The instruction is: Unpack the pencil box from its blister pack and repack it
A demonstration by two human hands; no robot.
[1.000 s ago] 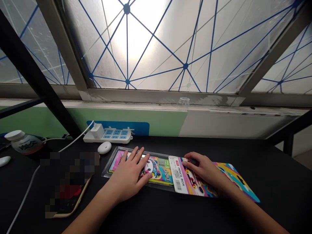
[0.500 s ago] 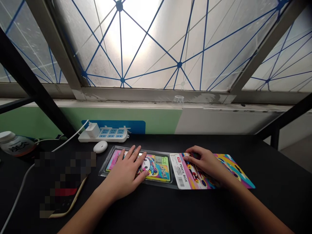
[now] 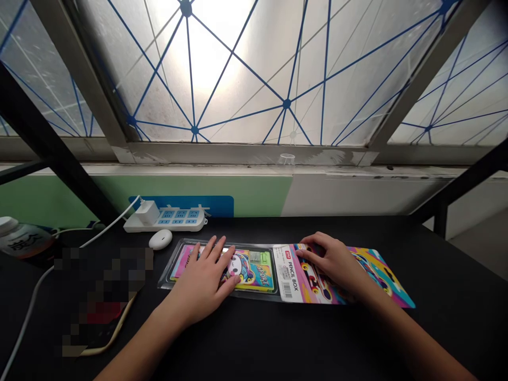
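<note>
Lying flat, unclenched, the left hand (image 3: 202,286) is part-covering the SPORT case (image 3: 260,274); the right hand (image 3: 332,264), grip unclear, is perhaps risking creasing the printed card (image 3: 309,283) by pressing unevenly.

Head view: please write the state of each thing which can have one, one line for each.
Left hand, open, fingers spread over the pencil box.
Right hand, fingers bent at the card, grip unclear.
Pencil box, lying in clear packaging, partly covered.
Card, lying printed side up.
Power strip, charger plugged in.
Charger, cable attached.
White case, closed.
Bottle, cap on, cut by the picture edge.
Dark device, pixelated, state unclear.
</note>
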